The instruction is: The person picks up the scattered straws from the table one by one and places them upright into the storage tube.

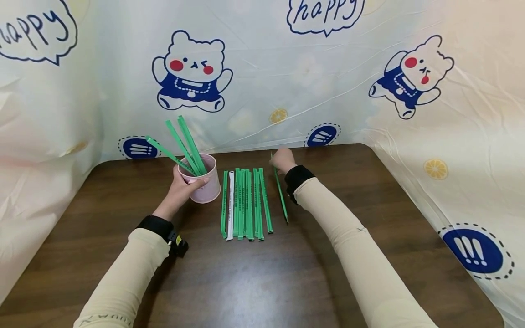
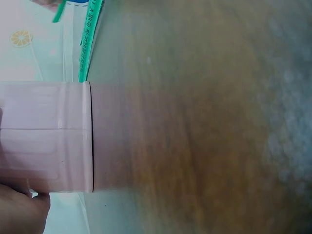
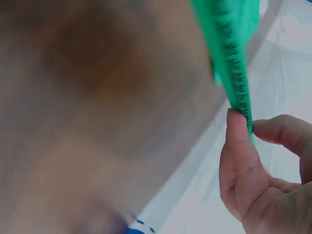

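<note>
Left hand (image 1: 177,191): curled round the side of the pink cup (image 1: 208,189), a proper grip!
Pink cup: stood upright on the brown table (image 1: 254,287), just left of the row.
Sticks in the cup (image 1: 191,143): three green ones, poking out above the rim and leaning left.
Right hand (image 1: 283,159): and there it was, thumb and fingertip pinching one green stick (image 1: 280,196) near its end!
Pinched stick: slanted just beyond the row's right end, apart from it; whether its near end touched wood, I couldn't tell.
Row: green sticks (image 1: 249,205) lay side by side, one white stick (image 1: 230,205) second from left.
Backdrop (image 1: 262,59): pale cloth, cartoon bears.
</note>
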Available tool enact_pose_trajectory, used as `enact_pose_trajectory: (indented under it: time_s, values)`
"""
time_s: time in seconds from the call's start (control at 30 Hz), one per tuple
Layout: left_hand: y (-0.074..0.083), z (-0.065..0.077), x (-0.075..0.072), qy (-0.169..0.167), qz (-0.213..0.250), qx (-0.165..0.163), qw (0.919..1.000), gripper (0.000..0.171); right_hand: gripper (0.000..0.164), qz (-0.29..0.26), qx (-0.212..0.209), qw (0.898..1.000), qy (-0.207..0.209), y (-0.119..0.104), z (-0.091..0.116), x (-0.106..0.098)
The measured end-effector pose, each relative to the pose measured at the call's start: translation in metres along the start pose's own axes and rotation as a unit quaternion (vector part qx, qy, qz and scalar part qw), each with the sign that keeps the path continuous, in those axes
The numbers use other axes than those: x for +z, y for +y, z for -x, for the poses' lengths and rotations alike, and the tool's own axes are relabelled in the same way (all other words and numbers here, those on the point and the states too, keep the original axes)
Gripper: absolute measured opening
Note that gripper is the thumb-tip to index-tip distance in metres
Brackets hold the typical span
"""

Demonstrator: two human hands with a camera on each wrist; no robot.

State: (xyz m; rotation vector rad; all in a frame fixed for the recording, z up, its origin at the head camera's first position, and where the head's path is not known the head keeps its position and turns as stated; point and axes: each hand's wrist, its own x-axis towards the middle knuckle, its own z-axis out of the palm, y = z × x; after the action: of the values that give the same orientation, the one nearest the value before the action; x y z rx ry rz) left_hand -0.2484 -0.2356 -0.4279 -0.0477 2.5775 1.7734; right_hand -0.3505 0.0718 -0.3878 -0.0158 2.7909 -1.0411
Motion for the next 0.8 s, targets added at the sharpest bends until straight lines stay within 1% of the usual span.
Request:
enact_pose_trajectory:
  time_s: [0.07,0.1,0.17,0.23,0.27,0.3,0.37,0.47,0.57,0.7,0.8]
  values:
    - [0.000,0.000,-0.001,-0.001,0.000,-0.002,1.0000,0.106,0.033,0.005,-0.016,1.000,0.010,-0.004,-0.004,-0.006]
    - [0.000,0.000,-0.001,-0.002,-0.001,-0.001,1.0000,0.106,0.035,-0.001,-0.022,1.000,0.015,-0.005,-0.005,-0.010]
    - [0.000,-0.001,-0.001,-0.002,-0.002,-0.002,1.0000,0.105,0.029,-0.019,-0.036,0.999,0.024,-0.007,-0.005,-0.018]
    - [0.000,-0.002,-0.001,-0.003,-0.004,-0.002,1.0000,0.105,0.011,-0.037,-0.050,0.998,0.030,-0.010,-0.003,-0.025]
    - [0.000,-0.003,-0.002,-0.003,-0.004,-0.003,1.0000,0.104,0.011,-0.046,-0.057,0.997,0.034,-0.012,-0.002,-0.029]
    - [0.000,-0.004,-0.002,-0.004,-0.005,-0.003,1.0000,0.104,0.022,-0.055,-0.065,0.996,0.038,-0.014,-0.001,-0.033]
    - [0.002,-0.005,-0.005,-0.003,-0.007,-0.003,1.0000,0.104,0.036,-0.068,-0.089,0.993,0.046,-0.021,0.001,-0.040]
    - [0.004,-0.004,-0.007,-0.004,-0.006,0.000,1.0000,0.103,0.038,-0.107,-0.121,0.985,0.056,-0.029,0.002,-0.050]
    - [0.004,-0.002,-0.007,-0.010,-0.005,0.002,0.9999,0.105,0.038,-0.154,-0.141,0.975,0.068,-0.036,0.005,-0.059]
    - [0.002,0.000,-0.005,-0.020,-0.002,0.002,0.9998,0.107,0.037,-0.209,-0.156,0.962,0.078,-0.041,0.008,-0.071]
    - [0.000,0.001,-0.006,-0.021,0.000,0.003,0.9998,0.107,0.037,-0.242,-0.159,0.954,0.074,-0.046,0.011,-0.078]
